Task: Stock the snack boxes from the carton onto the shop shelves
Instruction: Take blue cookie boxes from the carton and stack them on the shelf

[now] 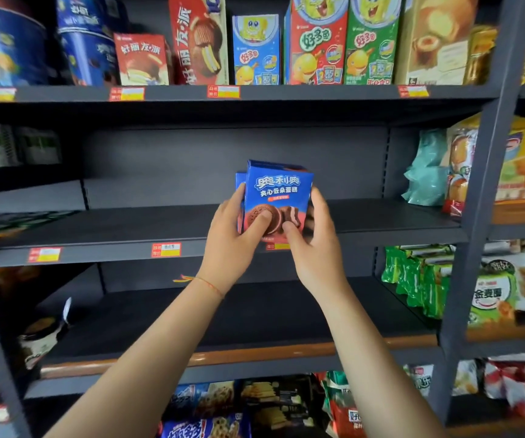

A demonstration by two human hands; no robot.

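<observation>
Both my hands hold blue snack boxes (277, 188) upright in front of the middle dark shelf (128, 229). A second box peeks out behind the front one on the left. My left hand (232, 241) grips the left side with its thumb pressed on the cookie picture. My right hand (314, 245) grips the right side, thumb on the front. The boxes hang just above the shelf's front edge, near a price tag (278, 246). The carton is not in view.
The top shelf (318, 91) carries red, blue and green snack boxes. Teal and yellow bags (428, 172) stand at the right end of the middle shelf. Green packets (419, 279) fill the right of the lower shelf (254, 317). A grey upright post (479, 216) divides the bays.
</observation>
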